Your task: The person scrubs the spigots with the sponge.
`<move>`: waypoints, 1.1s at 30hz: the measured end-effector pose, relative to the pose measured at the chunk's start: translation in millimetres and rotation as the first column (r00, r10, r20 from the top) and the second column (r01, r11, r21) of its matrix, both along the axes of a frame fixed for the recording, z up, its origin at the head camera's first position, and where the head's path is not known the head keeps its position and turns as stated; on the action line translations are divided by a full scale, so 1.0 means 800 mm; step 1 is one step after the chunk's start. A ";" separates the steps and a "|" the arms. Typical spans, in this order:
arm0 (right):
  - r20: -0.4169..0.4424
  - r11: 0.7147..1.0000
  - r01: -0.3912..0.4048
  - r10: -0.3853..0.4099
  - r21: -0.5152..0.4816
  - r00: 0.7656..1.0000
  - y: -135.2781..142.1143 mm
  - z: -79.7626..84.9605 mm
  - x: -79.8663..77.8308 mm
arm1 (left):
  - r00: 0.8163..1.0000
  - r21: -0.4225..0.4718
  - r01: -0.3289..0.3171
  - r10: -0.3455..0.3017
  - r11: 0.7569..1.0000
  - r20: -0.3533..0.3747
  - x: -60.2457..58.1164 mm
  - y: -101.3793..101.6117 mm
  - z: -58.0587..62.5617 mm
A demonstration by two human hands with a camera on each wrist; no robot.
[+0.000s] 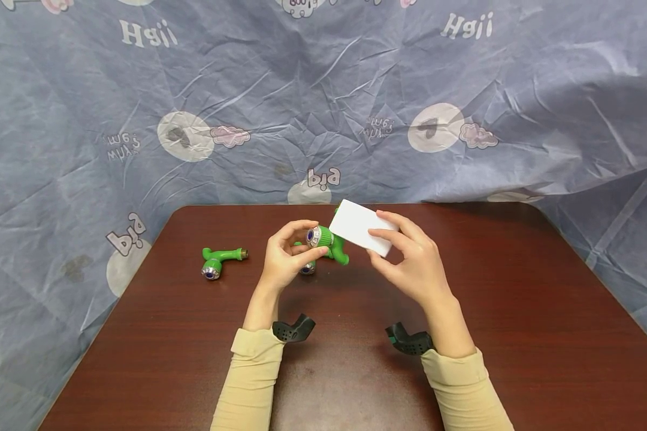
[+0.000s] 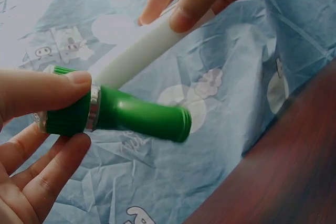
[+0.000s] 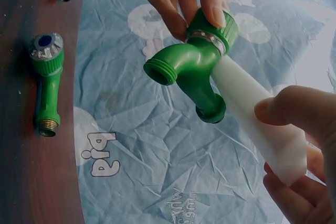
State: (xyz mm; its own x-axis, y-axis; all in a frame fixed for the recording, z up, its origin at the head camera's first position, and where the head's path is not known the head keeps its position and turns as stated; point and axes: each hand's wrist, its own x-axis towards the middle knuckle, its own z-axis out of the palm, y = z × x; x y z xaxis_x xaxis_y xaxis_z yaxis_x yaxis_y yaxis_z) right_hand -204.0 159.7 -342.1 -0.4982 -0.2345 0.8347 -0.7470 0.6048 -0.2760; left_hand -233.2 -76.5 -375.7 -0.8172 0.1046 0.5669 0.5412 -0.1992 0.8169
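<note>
Up in front of the person, the left hand (image 1: 283, 257) pinches a green tap (image 3: 194, 69) by its ribbed knob, thumb on one side and fingers on the other. The tap's threaded inlet and its spout point away from that hand. The right hand (image 1: 417, 263) holds a white sponge block (image 1: 356, 226) between thumb and fingers. One end of the sponge meets the tap just by the knob's silver collar, as the right wrist view shows. In the left wrist view the sponge (image 2: 142, 53) passes behind the tap (image 2: 142, 114).
A second green tap (image 1: 223, 255) lies on the left of the dark red-brown table (image 1: 490, 299). Another green tap (image 3: 50, 74) lies behind the left hand, partly hidden in the head view. A blue-grey printed cloth (image 1: 302, 108) hangs behind the table's far edge.
</note>
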 end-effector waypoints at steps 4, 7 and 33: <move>-0.009 1.000 0.024 -0.024 0.004 1.000 -0.005 -0.001 0.001 | 1.000 -0.015 -0.005 0.004 1.000 -0.004 0.001 0.002 0.001; -0.013 0.999 0.045 -0.045 -0.013 0.999 -0.009 -0.001 0.002 | 1.000 -0.037 -0.006 0.007 0.999 0.011 0.003 0.005 0.004; -0.026 0.984 0.176 -0.176 -0.011 0.984 -0.026 -0.003 0.007 | 0.997 -0.116 -0.071 0.072 0.991 0.004 0.026 0.017 0.031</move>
